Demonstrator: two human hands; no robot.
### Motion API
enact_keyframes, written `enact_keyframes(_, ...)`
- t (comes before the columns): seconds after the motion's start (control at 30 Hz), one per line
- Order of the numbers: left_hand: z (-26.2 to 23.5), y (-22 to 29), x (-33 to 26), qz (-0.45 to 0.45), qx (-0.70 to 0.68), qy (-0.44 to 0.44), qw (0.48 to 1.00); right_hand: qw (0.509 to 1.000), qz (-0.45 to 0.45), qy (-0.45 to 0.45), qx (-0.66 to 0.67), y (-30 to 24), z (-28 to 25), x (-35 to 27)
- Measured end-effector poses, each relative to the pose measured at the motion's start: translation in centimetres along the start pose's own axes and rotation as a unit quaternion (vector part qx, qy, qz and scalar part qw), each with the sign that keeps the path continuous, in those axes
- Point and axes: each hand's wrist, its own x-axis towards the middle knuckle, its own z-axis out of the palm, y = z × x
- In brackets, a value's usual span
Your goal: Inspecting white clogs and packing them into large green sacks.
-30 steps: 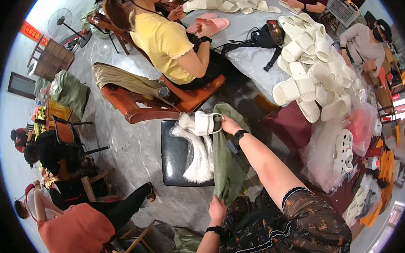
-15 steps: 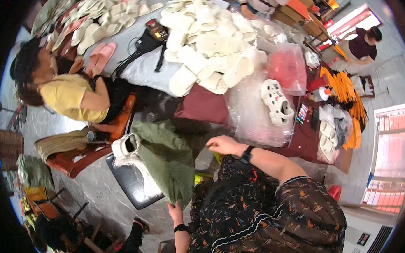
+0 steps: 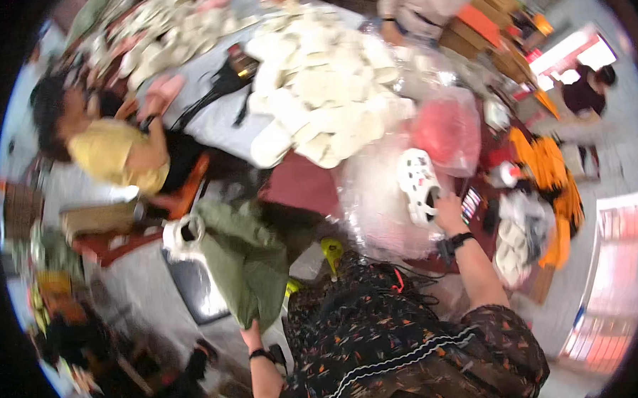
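My left hand (image 3: 252, 336) is closed on the lower edge of a dark green sack (image 3: 254, 269), which hangs in folds in front of me. A white shoe (image 3: 184, 233) sits beside the sack's upper left, over a black-topped stool (image 3: 187, 283) with pale plastic on it. On the table to the right, a white clog (image 3: 416, 184) with small dark and red decorations lies on clear plastic wrap (image 3: 376, 196). My right hand (image 3: 448, 213) touches the clog's near end. Its fingers are smeared by motion, so their grip is unclear.
A large heap of white slippers (image 3: 321, 78) covers the table's middle. Nearby are a pink-red bundle in plastic (image 3: 440, 130), a phone (image 3: 471, 203), bagged white slippers (image 3: 512, 251) and orange cloth (image 3: 545, 161). A person in yellow (image 3: 121, 151) sits at the left, holding pink slippers (image 3: 163, 92).
My right hand has moved right and forward from beside the green sack to the white clog on the table. My left hand keeps its hold on the sack. The view has shifted and blurred.
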Motion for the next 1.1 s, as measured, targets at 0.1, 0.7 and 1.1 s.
enact_keyframes(0.1, 1.3, 1.0, -0.6, -0.055, 0.098, 0.080, 0.990, 0.997, -0.007, 0.033, 0.069, -0.1, -5.0, 0.4)
enact_keyframes(0.7, -2.6, -9.3, -3.6, -0.005, -0.006, 0.094, 0.996, 0.482, -0.353, -0.398, 0.696, -42.9, -24.2, -14.7)
enact_keyframes(1.1, -8.5, -1.6, -6.0, -0.212, -0.700, -0.034, 0.681, 0.500, -0.158, -0.550, 0.650, -58.8, -6.7, -17.1)
